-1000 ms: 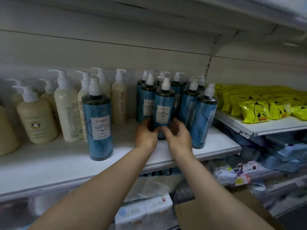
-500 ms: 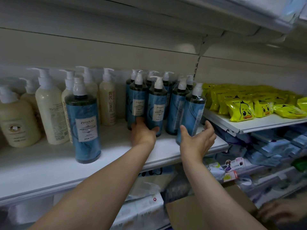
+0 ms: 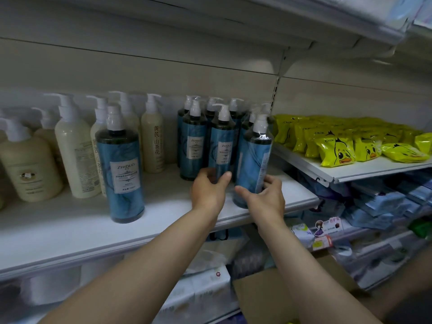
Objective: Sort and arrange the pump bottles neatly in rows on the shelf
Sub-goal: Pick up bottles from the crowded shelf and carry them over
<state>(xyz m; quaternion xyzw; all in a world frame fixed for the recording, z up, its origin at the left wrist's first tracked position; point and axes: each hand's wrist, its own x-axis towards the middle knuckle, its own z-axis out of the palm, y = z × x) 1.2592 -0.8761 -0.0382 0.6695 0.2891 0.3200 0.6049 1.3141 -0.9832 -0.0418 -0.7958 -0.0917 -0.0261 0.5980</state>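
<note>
Several blue pump bottles stand in a cluster at the right end of the white shelf point(image 3: 70, 230). My left hand point(image 3: 208, 190) grips the base of a blue bottle in the middle of the cluster point(image 3: 222, 146). My right hand point(image 3: 264, 197) wraps around the lower part of the front right blue bottle point(image 3: 253, 160), whose label faces sideways. A lone blue bottle point(image 3: 122, 169) stands apart, nearer the shelf front on the left. Cream pump bottles point(image 3: 74, 153) fill the left part of the shelf.
Yellow duck-print packets point(image 3: 336, 150) lie on the neighbouring shelf to the right, set slightly higher. Below are packaged goods and an open cardboard box point(image 3: 268, 298). An upper shelf hangs overhead. Bare shelf surface lies in front of the cream bottles.
My right hand, open beside the front right blue bottle half a second ago, has closed around it. My left hand stays on the middle bottle. The view shifted slightly.
</note>
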